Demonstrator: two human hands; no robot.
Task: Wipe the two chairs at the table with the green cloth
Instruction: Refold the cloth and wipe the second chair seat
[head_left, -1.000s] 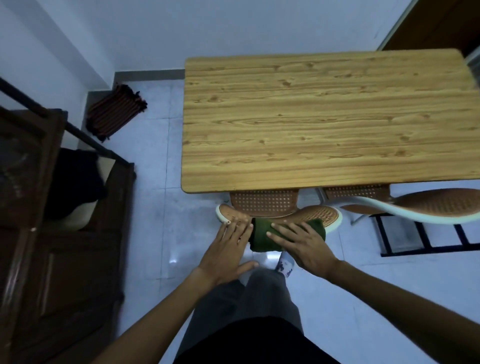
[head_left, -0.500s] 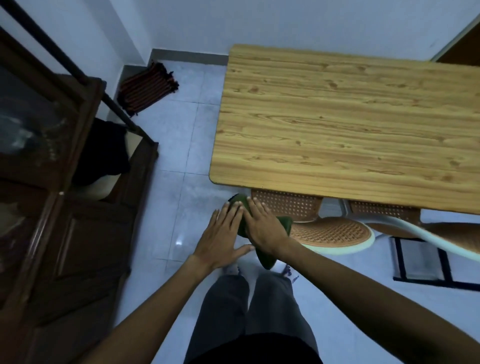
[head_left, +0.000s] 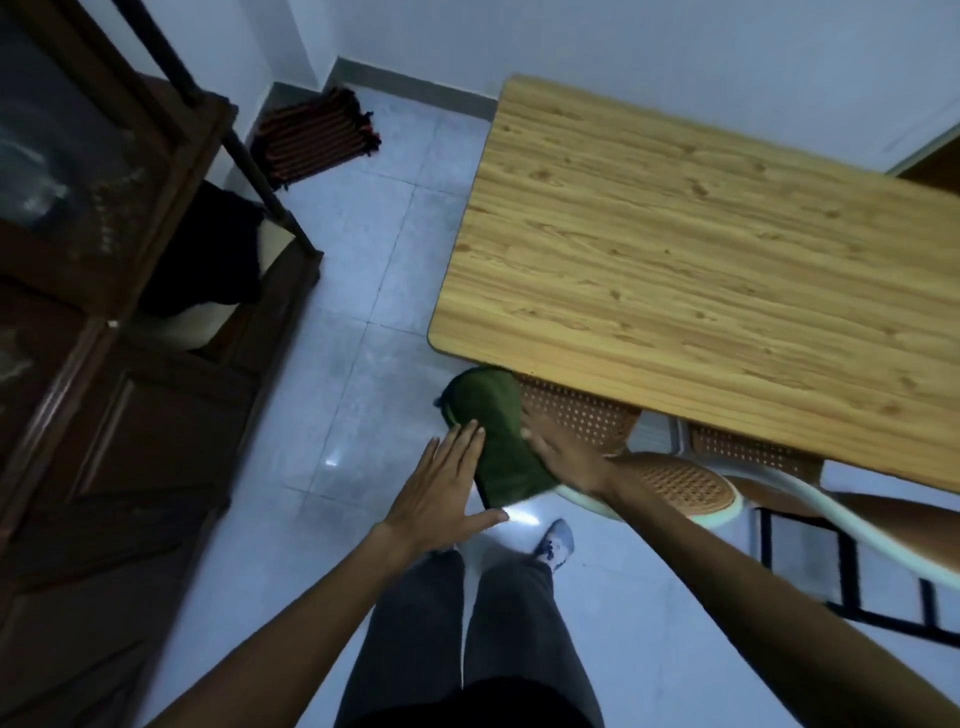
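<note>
Two hands: both low in the middle of the frame, at the top rail of the near chair (head_left: 680, 480).
Cloth: the green cloth (head_left: 493, 431) is draped over the rail's left end, just under the table's near corner; a second ago it sat bunched mid-rail between the hands.
Right hand: the right hand (head_left: 563, 457) lies flat on the cloth's right edge, pressing, not clenched around it; it has swept left along the rail.
Left hand: the left hand (head_left: 441, 499) is spread open, fingertips touching the cloth's left side, gripping nothing.
Meaning: a judgement, this pass has reached the rail's left end, so the near chair's top looks mostly covered; seat and back remain.
Second chair: the other chair (head_left: 909, 525) curves along the right edge of the frame, not touched now.
In the way: the table (head_left: 701, 260) overhangs both seats, which are tucked beneath it; reaching them probably means pulling the chairs out.
Around: dark cabinet (head_left: 104, 312) on the left, striped mat (head_left: 311, 137) upper left, a shoe (head_left: 555, 540) below the cloth.
</note>
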